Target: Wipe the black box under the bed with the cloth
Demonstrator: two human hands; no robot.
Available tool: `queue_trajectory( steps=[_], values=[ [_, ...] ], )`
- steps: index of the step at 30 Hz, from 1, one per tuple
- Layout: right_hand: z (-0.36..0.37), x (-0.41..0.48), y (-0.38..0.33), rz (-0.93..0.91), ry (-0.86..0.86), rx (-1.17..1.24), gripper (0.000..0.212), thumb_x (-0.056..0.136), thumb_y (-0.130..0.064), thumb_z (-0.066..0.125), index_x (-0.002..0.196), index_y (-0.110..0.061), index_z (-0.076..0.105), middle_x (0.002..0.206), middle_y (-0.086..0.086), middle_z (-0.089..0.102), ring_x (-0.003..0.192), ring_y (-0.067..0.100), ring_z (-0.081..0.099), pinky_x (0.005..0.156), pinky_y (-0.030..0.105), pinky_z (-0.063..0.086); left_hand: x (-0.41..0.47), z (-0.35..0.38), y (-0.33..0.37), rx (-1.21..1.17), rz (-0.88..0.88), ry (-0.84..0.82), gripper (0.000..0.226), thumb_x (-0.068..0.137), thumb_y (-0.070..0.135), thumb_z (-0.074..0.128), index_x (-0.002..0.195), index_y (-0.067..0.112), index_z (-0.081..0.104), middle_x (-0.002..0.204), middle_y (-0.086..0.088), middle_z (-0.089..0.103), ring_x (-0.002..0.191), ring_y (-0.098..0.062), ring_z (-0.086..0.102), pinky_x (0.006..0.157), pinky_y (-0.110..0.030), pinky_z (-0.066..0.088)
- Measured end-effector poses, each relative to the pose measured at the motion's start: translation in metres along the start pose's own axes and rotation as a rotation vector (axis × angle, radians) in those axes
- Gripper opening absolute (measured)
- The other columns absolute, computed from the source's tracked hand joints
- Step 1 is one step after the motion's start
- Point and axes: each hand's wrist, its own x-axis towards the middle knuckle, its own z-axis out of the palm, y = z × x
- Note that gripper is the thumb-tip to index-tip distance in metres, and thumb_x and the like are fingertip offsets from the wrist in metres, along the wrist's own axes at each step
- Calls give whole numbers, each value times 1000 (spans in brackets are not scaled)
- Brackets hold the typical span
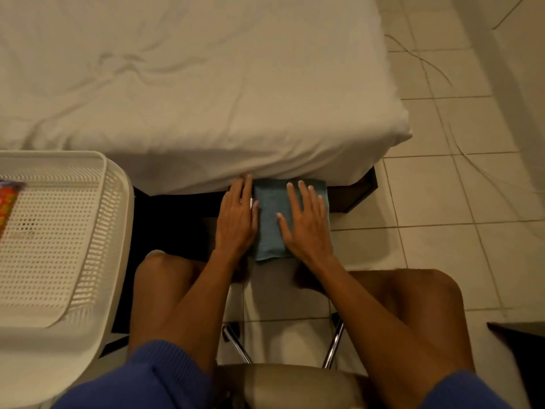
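Note:
A folded teal cloth point(269, 219) lies flat below the bed's front edge, its far end tucked under the overhanging white sheet. My right hand point(305, 219) presses flat on the cloth's right half, fingers spread. My left hand point(237, 215) rests flat beside the cloth's left edge, fingertips touching the sheet. A black box point(174, 219) shows as a dark surface under the bed, left of my left hand; its outline is lost in shadow. Whether the cloth lies on the box or on the floor I cannot tell.
The bed point(206, 98) with a white sheet fills the upper view. A white perforated basket point(59, 231) stands at the left. I sit on a chair point(283, 382) with metal legs. Tiled floor point(442, 231) extends right, with thin cables across it.

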Motion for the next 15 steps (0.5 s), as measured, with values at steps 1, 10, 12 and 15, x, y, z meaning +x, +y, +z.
queue_trajectory(
  steps=[1,10,12,15],
  values=[
    [7,-2,-3,7,-45,15,72,101,-54,37,161,-21,14,168,13,12,155,34,8,126,50,10,-4,4,-5,22,7,-53,57,104,29,33,154,8,17,161,-14,21,149,-26,19,122,-39,17],
    [25,9,-14,85,-86,10,78,95,-72,28,159,-41,-4,168,5,-17,152,37,-22,123,57,-10,-7,25,-37,71,90,-187,58,104,33,16,155,15,-5,164,-2,-10,150,-15,-15,123,-37,-6],
    [26,12,-15,107,-78,2,79,94,-74,29,158,-42,-4,169,4,-16,152,38,-22,123,57,-10,-5,30,-37,83,129,-180,59,104,32,19,156,15,-4,164,-2,-9,151,-15,-13,124,-38,-4],
    [28,12,-16,122,-60,-5,80,93,-74,31,158,-42,-3,169,4,-14,152,41,-21,123,59,-9,-4,32,-41,103,135,-177,60,103,33,21,156,16,-3,165,-2,-7,151,-15,-10,124,-41,-1]
  ],
)
